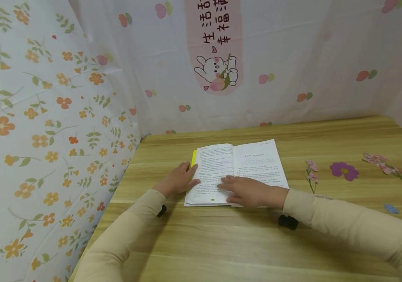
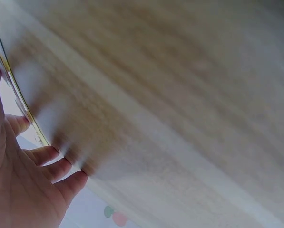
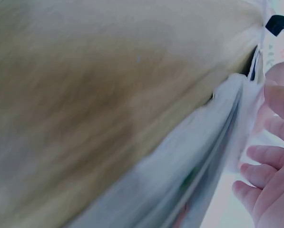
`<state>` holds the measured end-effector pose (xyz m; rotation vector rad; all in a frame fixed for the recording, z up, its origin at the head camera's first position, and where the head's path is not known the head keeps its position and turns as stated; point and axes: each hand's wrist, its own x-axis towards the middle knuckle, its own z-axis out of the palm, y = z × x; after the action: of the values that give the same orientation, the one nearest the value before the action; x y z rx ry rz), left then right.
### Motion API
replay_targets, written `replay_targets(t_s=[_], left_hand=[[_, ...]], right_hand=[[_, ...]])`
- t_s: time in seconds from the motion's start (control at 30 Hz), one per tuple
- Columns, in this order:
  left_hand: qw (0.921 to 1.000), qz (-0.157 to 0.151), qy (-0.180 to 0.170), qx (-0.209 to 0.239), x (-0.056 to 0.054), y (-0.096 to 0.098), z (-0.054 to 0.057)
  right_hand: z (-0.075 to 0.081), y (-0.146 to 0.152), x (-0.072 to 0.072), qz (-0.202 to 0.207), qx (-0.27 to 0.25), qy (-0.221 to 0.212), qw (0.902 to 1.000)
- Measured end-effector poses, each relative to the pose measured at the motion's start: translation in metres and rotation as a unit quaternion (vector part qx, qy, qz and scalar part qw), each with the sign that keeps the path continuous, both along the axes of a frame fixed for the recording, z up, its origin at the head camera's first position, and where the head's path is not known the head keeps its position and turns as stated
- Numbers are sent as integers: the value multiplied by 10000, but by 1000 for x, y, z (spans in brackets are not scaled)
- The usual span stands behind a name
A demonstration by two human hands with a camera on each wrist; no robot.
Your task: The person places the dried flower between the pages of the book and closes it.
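Observation:
An open book [image 1: 257, 156] with printed pages lies on the wooden table, and a yellow strip [image 1: 193, 158] shows at its left edge. My left hand [image 1: 179, 180] rests at that edge, thumb over the page side. In the left wrist view, its fingertips [image 2: 75, 178] touch the tabletop beside the book's edge [image 2: 25, 111]. Across the lower middle of the book, near the gutter, my right hand [image 1: 248, 192] lies with fingers extended over the pages. The right wrist view shows its fingers [image 3: 263, 175] beside the book's page edges [image 3: 199, 166]; exact contact there is unclear.
To the right on the table [image 1: 215, 243] lie a purple flower [image 1: 344, 171], pink flower sprigs [image 1: 312, 166] and a small blue petal-like piece [image 1: 391, 208]. A flower-patterned cloth [image 1: 45, 137] hangs at the left, and a printed cloth [image 1: 282, 58] hangs behind the table.

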<state>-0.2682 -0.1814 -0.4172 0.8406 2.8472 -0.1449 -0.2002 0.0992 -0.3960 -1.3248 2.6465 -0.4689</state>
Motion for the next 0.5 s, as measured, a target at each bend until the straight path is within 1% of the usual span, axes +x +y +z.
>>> replay_targets(t_s=[0.1,0.23,0.3,0.4,0.5], left_hand=[[10000,10,5,4,-1,-2,-1],[10000,-31,61,-8,-2,-3,-3],[9999,-58,78,-34,-2,-3,-3],[9999,-90,90,-65,-2,-3,-3],[9999,-113,93,-35,-1,-4,-3]], right_hand=[[6,8,-1,-74,-124,-5,9999],[15,24,-2,-285,-337,-18,9990],[18,33,-2,-372,-473,55,9982],[22,50,-1,-483,-770,161,9957],[24,68,1,-632,-1121,280,9913]])
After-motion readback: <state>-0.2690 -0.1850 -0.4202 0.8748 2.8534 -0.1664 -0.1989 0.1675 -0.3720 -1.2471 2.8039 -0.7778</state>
